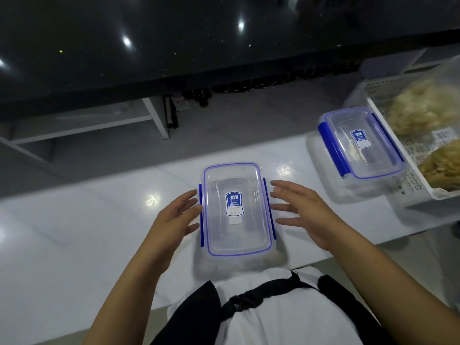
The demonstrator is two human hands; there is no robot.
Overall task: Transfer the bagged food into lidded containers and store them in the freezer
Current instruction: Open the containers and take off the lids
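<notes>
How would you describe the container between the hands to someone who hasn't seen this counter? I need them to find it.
On the white counter, look near its front edge, right before the person. The near container sits between the left hand and right hand. Its twin, the far container, sits beside the white basket.

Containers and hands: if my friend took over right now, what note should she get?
Left hand: open, fingertips at the left clip of the near container. Right hand: open, beside its right clip, holding nothing.
Near container sits lidded on the white counter. A second lidded container stands far right, against the white basket.
Bagged food remains in the basket.
Left to do: check the clips, empty the remaining bags, freeze everything.
</notes>
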